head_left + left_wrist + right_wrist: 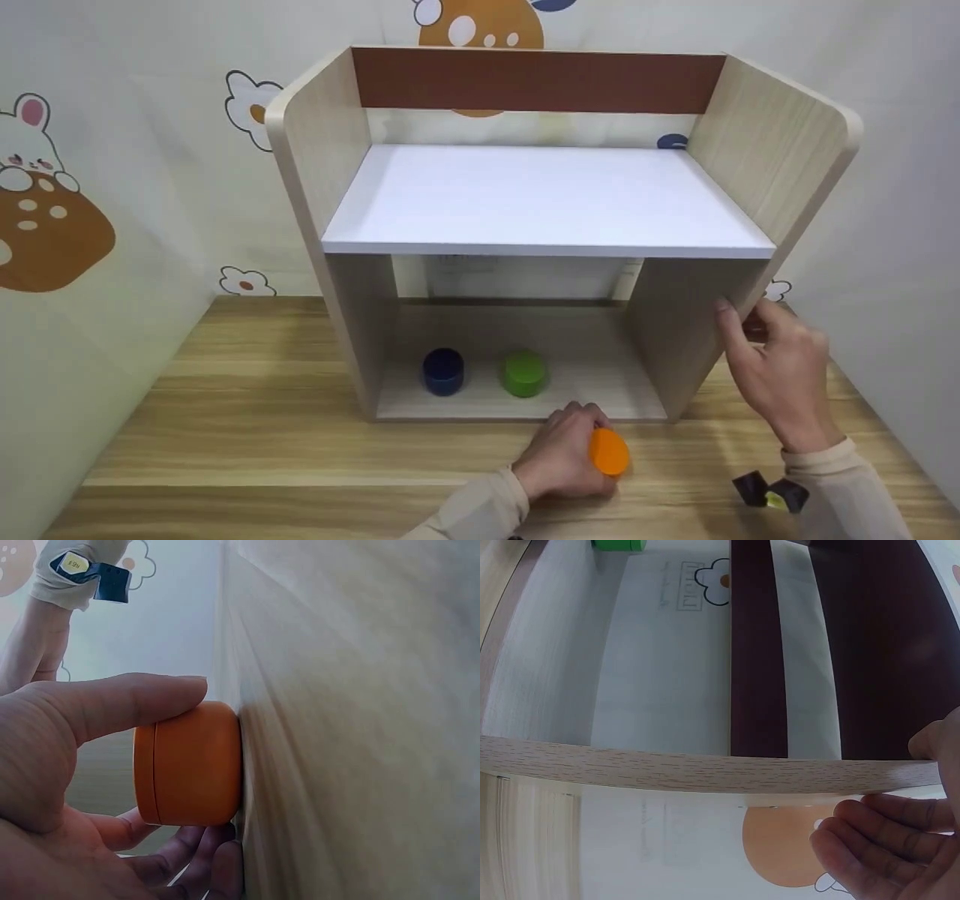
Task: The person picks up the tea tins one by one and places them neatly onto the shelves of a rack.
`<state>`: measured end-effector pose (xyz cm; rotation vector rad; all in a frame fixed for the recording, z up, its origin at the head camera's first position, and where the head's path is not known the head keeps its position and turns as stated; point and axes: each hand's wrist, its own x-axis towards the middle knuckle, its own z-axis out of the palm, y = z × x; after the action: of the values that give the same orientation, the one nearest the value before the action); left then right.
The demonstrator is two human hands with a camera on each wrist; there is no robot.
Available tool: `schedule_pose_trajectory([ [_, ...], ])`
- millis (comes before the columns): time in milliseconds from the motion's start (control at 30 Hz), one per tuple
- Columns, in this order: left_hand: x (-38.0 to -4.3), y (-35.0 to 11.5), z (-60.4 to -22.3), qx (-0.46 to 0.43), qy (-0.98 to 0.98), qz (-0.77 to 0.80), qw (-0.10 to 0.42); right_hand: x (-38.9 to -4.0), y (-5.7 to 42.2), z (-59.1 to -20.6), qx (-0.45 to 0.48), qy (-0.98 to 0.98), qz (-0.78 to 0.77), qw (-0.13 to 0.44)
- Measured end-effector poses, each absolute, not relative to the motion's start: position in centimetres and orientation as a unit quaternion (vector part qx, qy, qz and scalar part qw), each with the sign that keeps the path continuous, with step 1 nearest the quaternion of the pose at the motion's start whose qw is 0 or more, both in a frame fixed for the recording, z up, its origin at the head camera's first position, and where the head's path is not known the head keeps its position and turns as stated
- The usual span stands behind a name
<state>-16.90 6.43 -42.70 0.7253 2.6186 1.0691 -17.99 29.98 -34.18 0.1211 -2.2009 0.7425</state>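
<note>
My left hand (566, 452) grips a small round orange jar (609, 452) on the tabletop in front of the shelf unit. In the left wrist view the orange jar (196, 765) has a lid seam near one end. The thumb lies along one side of it, fingers along the other. My right hand (784, 367) holds the front edge of the shelf's right side panel (694, 322), thumb inside, fingers outside. On the lower board, a dark blue jar (443, 372) stands left of a green jar (524, 373), apart from each other.
The wooden shelf unit has a white upper board (547, 199) and a brown back strip (536, 80). It stands on a wood-grain table (247, 420) against a cartoon-printed wall covering (172, 165). A black strap (787, 495) is around my right wrist.
</note>
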Motion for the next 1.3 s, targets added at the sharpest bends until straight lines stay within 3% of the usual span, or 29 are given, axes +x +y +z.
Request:
schedule_pose_trajectory([
  [600,-16.8,6.4,-41.8,0.234,0.886,0.383,0.120,-17.9,30.1,-34.1,0.043,-0.870,0.291,0.395],
  [1300,-18.8,6.3,-39.3,0.229,0.868,0.435,0.076,-18.1,30.1,-34.3,0.047,-0.867,0.286,0.406],
])
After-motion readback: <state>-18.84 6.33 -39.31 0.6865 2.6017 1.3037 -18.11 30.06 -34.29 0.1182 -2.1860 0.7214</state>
